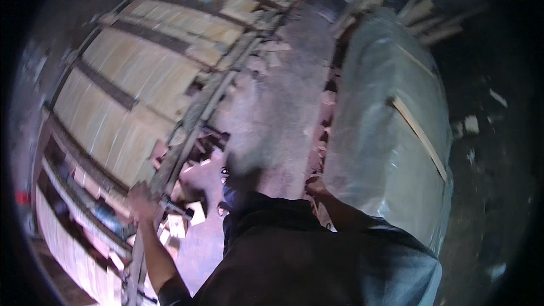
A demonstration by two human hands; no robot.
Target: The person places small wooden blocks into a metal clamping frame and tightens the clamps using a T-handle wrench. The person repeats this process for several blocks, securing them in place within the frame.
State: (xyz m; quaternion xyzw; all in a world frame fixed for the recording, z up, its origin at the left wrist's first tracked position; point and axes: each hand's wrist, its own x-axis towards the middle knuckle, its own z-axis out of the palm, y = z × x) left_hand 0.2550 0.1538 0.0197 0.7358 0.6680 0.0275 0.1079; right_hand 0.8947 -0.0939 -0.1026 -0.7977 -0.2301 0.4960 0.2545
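So there's a long barred frame (105,83) on the left with flat wooden boards (141,71) lying in it, and blocky wood offcuts (178,225) on the bare hard floor (272,113) along its inner edge. Across that strip of floor, on the right, sits a long boxy plastic-wrapped stack (368,113), thin straight wooden strip (420,137) on top, loose wooden planks (422,17) past its far end.

So you've got one bare left hand (143,203), one bare right hand (316,186), one dark-barred rack (106,84) by the left, one grey plastic-wrapped stack (365,119) plus two pale wooden strips (419,139) by the right.
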